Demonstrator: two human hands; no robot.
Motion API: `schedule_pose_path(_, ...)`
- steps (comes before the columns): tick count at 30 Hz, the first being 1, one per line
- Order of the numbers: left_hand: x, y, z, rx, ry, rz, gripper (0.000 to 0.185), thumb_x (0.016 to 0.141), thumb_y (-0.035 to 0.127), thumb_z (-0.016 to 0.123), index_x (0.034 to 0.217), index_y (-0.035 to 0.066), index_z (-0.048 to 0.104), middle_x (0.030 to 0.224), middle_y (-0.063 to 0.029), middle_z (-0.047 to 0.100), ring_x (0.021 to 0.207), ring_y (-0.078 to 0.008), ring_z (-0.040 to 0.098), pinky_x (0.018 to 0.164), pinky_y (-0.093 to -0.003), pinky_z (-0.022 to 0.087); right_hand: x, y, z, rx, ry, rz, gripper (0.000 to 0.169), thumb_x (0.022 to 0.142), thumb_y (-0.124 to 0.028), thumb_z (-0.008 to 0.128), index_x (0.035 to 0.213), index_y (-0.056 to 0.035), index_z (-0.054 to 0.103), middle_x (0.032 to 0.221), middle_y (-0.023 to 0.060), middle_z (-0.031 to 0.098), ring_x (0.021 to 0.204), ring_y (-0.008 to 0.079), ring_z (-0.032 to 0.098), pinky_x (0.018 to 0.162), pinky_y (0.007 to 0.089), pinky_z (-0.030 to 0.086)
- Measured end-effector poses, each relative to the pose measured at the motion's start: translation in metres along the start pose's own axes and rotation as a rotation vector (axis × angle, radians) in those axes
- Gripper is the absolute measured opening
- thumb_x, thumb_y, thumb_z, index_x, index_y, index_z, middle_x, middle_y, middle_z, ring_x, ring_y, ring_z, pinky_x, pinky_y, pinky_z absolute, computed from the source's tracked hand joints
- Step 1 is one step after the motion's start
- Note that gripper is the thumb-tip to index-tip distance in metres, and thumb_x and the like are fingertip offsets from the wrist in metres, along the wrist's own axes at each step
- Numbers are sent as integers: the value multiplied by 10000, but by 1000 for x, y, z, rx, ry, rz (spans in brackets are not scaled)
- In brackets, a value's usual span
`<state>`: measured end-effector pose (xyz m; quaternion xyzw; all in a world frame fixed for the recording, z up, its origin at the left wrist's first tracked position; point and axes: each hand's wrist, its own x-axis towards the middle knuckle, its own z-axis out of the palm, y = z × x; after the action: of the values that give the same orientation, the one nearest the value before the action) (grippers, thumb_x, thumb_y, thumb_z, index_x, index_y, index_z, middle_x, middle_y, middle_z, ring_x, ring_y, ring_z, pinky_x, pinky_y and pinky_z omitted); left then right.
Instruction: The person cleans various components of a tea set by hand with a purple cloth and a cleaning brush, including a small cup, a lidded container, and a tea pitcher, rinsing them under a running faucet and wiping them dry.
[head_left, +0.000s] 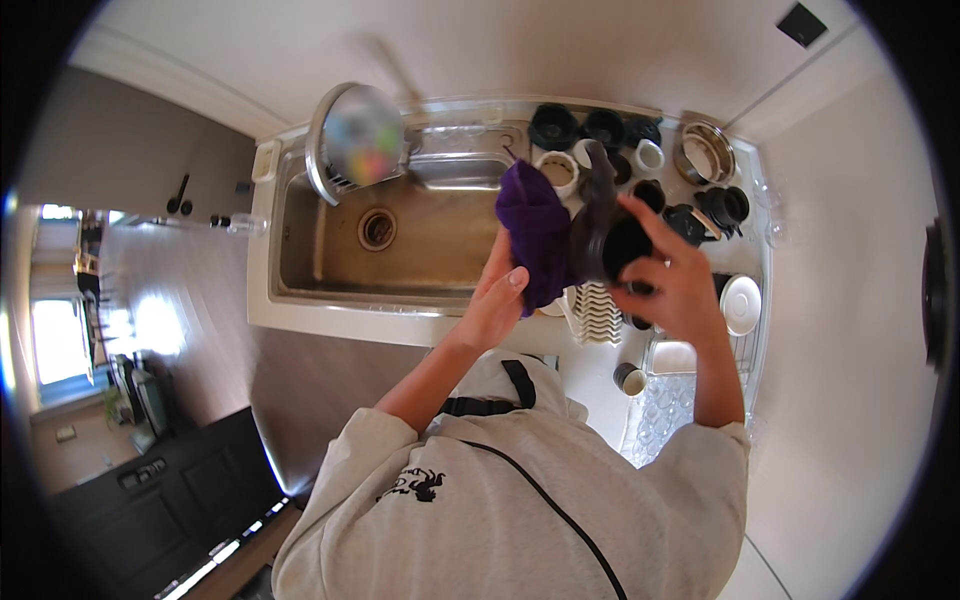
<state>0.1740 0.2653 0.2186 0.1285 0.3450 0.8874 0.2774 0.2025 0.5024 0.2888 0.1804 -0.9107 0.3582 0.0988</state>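
A purple cloth (534, 225) is bunched in my left hand (495, 292), its folds hanging over the right part of the sink. In my right hand (667, 277) is a dark pot (591, 244) with a long handle (600, 184) that points away from me. The pot's round dark opening (626, 244) faces to the right, and its left side meets the cloth. Motion blurs the pot and my right hand. Below the pot, a cream rack with wavy slats (598, 315) is partly covered by my right hand.
A steel sink (435, 274) spans the left, with a blurred round item (360, 135) over its back corner. Dark bowls (553, 127), a white fluted cup (557, 172), several dark pots (721, 210) and a steel pot (703, 154) stand right. Nearer are a white saucer (741, 304) and clear glasses (660, 420).
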Motion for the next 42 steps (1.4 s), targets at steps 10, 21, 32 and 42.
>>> schedule_pose_path(10, -94, 101, -54, -195, -42, 81, 665, 925, 344, 484, 1431, -66, 349, 1427, -156, 443, 1282, -232, 437, 1025, -356, 360, 24, -95, 110, -100, 134, -302, 263, 476, -110, 825, 672, -138, 652, 1355, 170, 554, 553, 136, 444, 608, 284, 374)
schedule_pose_path(21, -143, 256, -185, 834, 414, 586, 446, 817, 118, 575, 1231, -41, 529, 1145, -152, 626, 973, -258, 611, 841, -360, 488, 109, -223, 184, 45, 35, -268, 271, 435, -101, 825, 621, -144, 634, 1344, 145, 573, 607, 151, 484, 617, 280, 391)
schedule_pose_path(32, -167, 228, -172, 849, -148, -103, 885, 673, 322, 879, 1394, 100, 417, 1291, -59, 584, 1165, -209, 566, 1031, -324, 430, 177, -258, 201, -450, -624, -695, 176, 646, -94, 694, 551, -93, 546, 1386, -56, 553, 734, 143, 509, 672, 301, 436)
schedule_pose_path(42, -142, 204, -224, 691, -316, -116, 714, 570, 161, 908, 1180, 40, 557, 1049, -66, 657, 920, -208, 642, 772, -321, 543, 178, -244, 223, -383, -695, -783, 78, 684, -88, 660, 611, -91, 632, 1318, -28, 586, 824, 155, 562, 779, 305, 501)
